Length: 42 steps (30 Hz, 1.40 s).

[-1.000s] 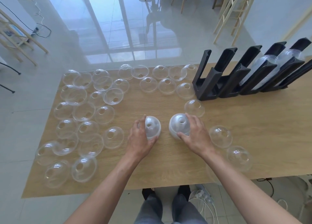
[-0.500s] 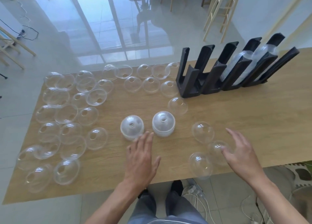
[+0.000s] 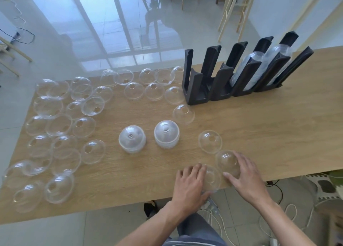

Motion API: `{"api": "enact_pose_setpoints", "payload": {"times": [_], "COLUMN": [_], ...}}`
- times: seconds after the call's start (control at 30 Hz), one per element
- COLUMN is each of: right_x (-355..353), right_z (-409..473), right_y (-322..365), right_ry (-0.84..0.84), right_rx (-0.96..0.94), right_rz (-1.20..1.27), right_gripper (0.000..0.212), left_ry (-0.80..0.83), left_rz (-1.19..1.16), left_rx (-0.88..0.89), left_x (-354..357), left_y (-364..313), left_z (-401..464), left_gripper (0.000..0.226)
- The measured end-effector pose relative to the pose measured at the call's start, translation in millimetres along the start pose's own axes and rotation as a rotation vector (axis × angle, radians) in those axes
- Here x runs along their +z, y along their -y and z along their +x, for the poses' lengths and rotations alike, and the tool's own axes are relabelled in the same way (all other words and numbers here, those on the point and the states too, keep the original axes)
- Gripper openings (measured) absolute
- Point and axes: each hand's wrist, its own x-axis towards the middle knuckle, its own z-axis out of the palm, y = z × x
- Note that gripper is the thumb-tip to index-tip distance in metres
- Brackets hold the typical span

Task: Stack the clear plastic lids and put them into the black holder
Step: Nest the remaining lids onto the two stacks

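Observation:
Two stacks of clear dome lids stand mid-table, one on the left [image 3: 132, 139] and one on the right [image 3: 166, 134]. My left hand [image 3: 189, 187] grips a loose lid [image 3: 212, 179] at the table's front edge. My right hand [image 3: 246, 177] curls over a neighbouring lid [image 3: 228, 162], thumb and fingers round it. Another single lid [image 3: 209, 141] lies just beyond them. The black holder [image 3: 194, 86] stands at the back right; its two right slots hold leaning lid stacks [image 3: 247, 69].
Several loose lids [image 3: 59, 125] cover the left half of the wooden table [image 3: 278, 134], with more along the back edge [image 3: 134, 90] and one [image 3: 183, 114] before the holder. Cables lie on the floor below the front edge.
Both hands left the two stacks and moved to the front right. The left hand has come across to the lid at the edge; the right has closed on the lid beside it.

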Motion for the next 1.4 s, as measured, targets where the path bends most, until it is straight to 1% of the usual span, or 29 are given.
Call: {"api": "enact_pose_setpoints", "payload": {"times": [0.13,0.3,0.47,0.57,0.67,0.77,0.83,0.97,1.07,1.13,1.23,1.3,1.4], "right_x": [-5,-13,-2,13,29,46,55,65,66,63,53,45,33], "right_z": [-8,-16,19,45,67,80,83,80,77,74,68,67,71], "right_y": [11,52,122,159,190,210,214,211,209,204,187,170,144], "right_ry": [-0.079,-0.180,-0.152,-0.125,-0.112,-0.081,-0.061,-0.045,-0.052,-0.101,-0.182,-0.205,-0.239], "right_rx": [0.010,-0.104,-0.226,-0.253,-0.289,-0.297,-0.268,-0.235,-0.218,-0.182,-0.115,-0.076,-0.021], "right_rz": [0.146,0.246,0.296,0.288,0.258,0.225,0.209,0.206,0.197,0.212,0.244,0.250,0.238], "right_gripper": [0.088,0.085,0.087,0.093,0.090,0.087,0.087,0.087,0.092,0.092,0.086,0.084,0.081], "left_ry": [-0.107,-0.318,-0.433,-0.447,-0.440,-0.393,-0.351,-0.318,-0.305,-0.343,-0.392,-0.356,-0.225], "left_rz": [-0.055,-0.158,-0.167,-0.175,-0.194,-0.244,-0.266,-0.306,-0.254,-0.210,-0.183,-0.174,-0.121], "left_rx": [-0.037,-0.175,-0.328,-0.419,-0.486,-0.526,-0.523,-0.471,-0.470,-0.466,-0.379,-0.329,-0.287], "left_x": [-5,-45,-96,-112,-119,-118,-114,-103,-103,-109,-125,-137,-150], "left_y": [13,57,120,157,185,206,213,225,232,232,228,220,204], "left_z": [-9,-32,-37,-33,-25,-16,-13,-12,-9,-5,17,44,89], "left_gripper": [0.083,0.087,0.086,0.087,0.086,0.087,0.089,0.089,0.091,0.090,0.084,0.081,0.083]}}
